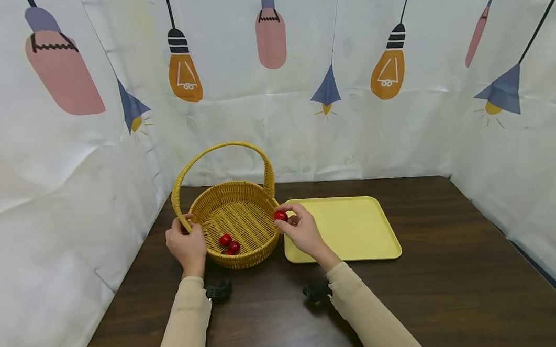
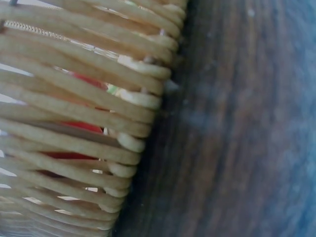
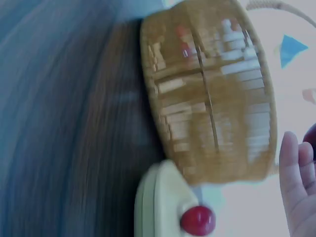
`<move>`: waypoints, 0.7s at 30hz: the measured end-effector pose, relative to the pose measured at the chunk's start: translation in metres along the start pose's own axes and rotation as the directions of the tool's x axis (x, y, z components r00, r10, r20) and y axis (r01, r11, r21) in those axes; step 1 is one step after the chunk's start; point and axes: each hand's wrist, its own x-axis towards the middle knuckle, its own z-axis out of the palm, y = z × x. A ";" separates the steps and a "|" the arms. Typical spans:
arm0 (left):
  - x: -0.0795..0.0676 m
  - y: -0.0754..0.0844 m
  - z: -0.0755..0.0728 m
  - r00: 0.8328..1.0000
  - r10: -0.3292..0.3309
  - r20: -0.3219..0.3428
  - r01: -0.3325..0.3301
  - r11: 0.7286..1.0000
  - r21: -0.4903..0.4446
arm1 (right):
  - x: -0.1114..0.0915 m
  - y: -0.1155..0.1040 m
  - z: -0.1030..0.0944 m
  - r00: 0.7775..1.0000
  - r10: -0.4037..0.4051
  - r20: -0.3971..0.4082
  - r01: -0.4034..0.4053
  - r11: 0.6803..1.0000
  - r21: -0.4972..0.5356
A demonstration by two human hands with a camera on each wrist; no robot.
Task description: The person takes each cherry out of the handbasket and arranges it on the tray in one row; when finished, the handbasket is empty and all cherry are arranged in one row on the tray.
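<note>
Red fruit [image 1: 281, 216] is pinched by the inward-slanting right hand's [image 1: 306, 235] fingers [image 1: 291, 207].

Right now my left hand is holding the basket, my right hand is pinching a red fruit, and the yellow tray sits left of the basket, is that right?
Not quite: the head view shows the yellow tray to the right of the basket, not the left. Your left hand does hold the basket, and your right hand pinches a red fruit.

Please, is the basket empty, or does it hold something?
Not empty: the head view shows red balls lying inside the basket, toward its near side.
</note>
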 end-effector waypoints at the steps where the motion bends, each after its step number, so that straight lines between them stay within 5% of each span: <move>1: 0.000 0.000 0.000 1.000 0.001 0.003 -0.001 1.000 0.004 | -0.002 -0.003 -0.005 1.000 0.006 -0.011 -0.006 1.000 0.001; 12: 0.000 0.001 0.001 1.000 0.003 0.006 -0.003 1.000 0.011 | -0.006 0.002 -0.054 0.985 0.088 -0.151 -0.113 0.980 -0.166; 21: -0.001 0.000 0.001 1.000 -0.004 0.011 0.004 1.000 0.024 | 0.000 0.060 -0.092 0.957 0.192 -0.217 -0.232 0.957 -0.176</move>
